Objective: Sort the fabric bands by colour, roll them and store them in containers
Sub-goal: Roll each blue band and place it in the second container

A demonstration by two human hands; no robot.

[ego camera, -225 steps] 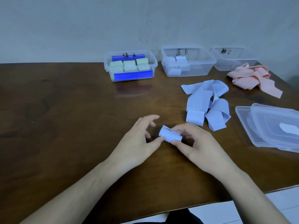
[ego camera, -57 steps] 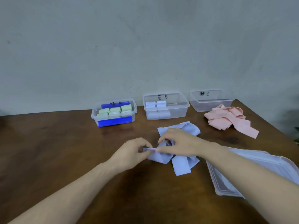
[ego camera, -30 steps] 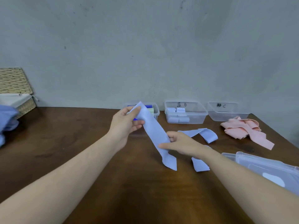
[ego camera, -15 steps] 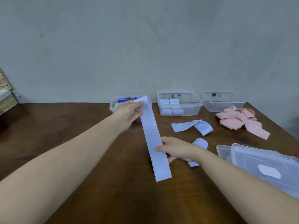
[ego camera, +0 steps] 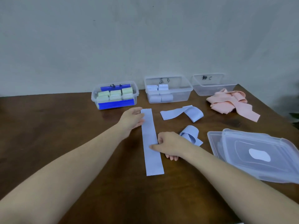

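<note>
Lying flat, blue band point(ego camera: 152, 143) spans between hands: left point(ego camera: 131, 121) relaxed, right point(ego camera: 171, 147) pinching it.

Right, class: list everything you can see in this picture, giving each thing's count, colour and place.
Flat band: one, blue, table centre.
Loose bands: two, blue, right of it.
Pink bands: a heap, far right.
Green box: one, clear, green rolls inside, back left.
Blue box: one, clear, blue rolls inside, back middle.
Empty box: one, clear, back right.
Lids: stacked, clear, right.
Table: brown.
Left hand: on the band's far end.
Right hand: pinching its middle.
</note>
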